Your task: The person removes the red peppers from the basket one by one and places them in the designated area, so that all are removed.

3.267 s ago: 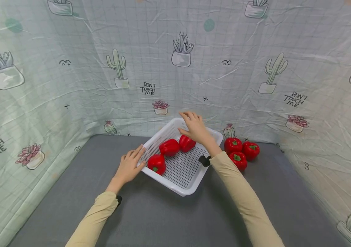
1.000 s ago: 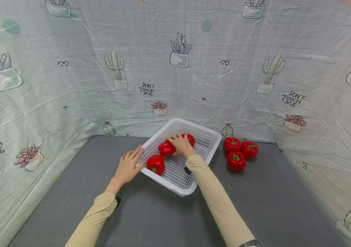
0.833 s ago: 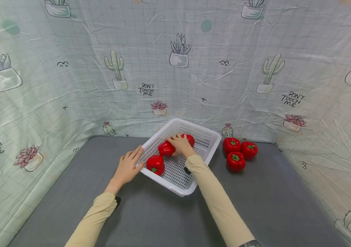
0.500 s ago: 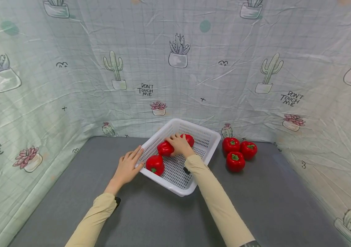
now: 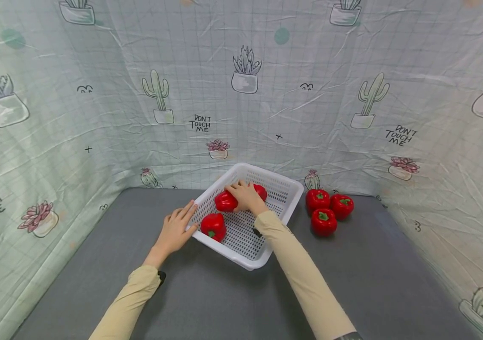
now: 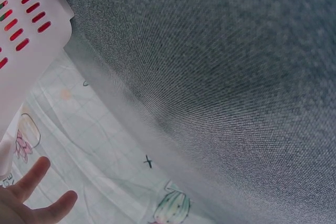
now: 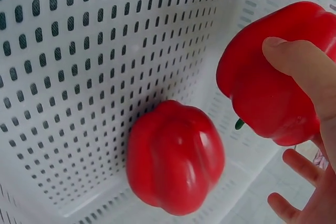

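Observation:
A white perforated plastic basket (image 5: 241,241) stands at an angle on the grey surface, with 3 red bell peppers inside. My right hand (image 5: 247,196) grips the middle bell pepper (image 5: 226,201); in the right wrist view the thumb presses on its side, and a bit of green stem shows below. Another bell pepper (image 5: 213,226) lies at the basket's left corner, green stem showing. Partly behind the right hand is the third bell pepper (image 5: 260,191). My left hand (image 5: 174,232) rests on the basket's left rim with its fingers straight; in the left wrist view two fingertips (image 6: 63,203) stick out.
To the right of the basket, 3 more red bell peppers (image 5: 324,222) stand close together, stems up. A cactus-printed cloth (image 5: 283,108) hangs behind and along both sides of the grey surface (image 5: 207,293).
My right hand has come down from above the basket's far side onto the middle bell pepper. Just now hand and pepper have shifted slightly up and left. The left hand has stayed on the rim.

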Demonstrator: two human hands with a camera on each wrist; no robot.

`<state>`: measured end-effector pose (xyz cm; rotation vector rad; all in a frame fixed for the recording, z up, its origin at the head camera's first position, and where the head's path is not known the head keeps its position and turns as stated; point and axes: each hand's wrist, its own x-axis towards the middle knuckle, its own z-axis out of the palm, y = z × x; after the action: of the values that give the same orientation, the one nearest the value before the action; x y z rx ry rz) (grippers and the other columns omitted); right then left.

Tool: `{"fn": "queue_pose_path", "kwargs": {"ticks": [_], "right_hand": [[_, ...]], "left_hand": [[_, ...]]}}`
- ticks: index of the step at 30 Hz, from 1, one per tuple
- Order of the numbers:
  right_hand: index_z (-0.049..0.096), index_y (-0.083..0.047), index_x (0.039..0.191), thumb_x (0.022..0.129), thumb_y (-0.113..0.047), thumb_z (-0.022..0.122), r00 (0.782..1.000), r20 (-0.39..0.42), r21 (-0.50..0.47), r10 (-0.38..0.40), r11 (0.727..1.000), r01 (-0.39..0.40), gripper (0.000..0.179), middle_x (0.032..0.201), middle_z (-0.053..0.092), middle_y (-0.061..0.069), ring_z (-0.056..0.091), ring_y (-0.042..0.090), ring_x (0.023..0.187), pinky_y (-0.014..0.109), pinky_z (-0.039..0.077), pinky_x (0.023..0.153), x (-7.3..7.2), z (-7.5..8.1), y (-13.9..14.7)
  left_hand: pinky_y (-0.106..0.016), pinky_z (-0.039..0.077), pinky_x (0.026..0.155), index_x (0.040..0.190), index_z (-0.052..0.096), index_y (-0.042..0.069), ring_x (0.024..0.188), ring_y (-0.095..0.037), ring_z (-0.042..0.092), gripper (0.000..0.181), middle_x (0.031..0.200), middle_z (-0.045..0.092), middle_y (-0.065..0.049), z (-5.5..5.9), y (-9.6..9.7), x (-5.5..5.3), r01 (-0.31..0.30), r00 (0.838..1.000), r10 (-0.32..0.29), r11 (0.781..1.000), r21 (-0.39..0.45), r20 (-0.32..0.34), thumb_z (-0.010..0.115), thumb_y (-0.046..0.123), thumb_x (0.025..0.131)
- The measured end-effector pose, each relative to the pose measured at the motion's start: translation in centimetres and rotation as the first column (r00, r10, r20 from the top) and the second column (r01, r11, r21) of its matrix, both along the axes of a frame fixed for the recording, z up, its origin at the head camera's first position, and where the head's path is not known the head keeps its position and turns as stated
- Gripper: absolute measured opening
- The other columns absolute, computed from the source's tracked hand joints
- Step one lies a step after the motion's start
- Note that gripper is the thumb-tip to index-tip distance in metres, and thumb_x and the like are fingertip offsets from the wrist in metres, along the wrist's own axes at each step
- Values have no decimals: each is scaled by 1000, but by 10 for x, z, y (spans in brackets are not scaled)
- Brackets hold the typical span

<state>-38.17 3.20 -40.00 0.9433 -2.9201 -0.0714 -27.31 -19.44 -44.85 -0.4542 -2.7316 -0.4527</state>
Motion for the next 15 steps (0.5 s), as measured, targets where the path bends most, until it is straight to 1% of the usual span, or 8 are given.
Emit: {"fn": "queue_pose_path", "kwargs": {"ticks": [8,12,15], "right_hand": [[35,-21,135,71,-37,72,998,-44,62,39,997,-36,76,134,45,3,35,25,122,55,27,101,3,12,-1],[35,-20,136,69,-36,73,997,-48,67,64,996,-60,78,135,44,3,34,26,122,56,26,101,6,19,0],[35,-20,136,69,-36,74,993,-76,82,88,993,-82,79,134,45,3,34,26,122,57,26,101,7,26,0]], "left_hand": [[-58,29,90,139,34,12,119,-34,38,55,145,31,-9,0,0,0,-2,1000,2,1000,-11,3,47,31,88],[-58,30,88,138,35,12,117,-34,39,55,144,33,-9,0,0,0,1,1000,-1,1000,-4,-15,47,31,88],[-59,31,87,137,37,11,117,-35,40,54,143,34,-9,-1,0,-1,2,999,-2,1000,-2,-32,47,31,88]]}}
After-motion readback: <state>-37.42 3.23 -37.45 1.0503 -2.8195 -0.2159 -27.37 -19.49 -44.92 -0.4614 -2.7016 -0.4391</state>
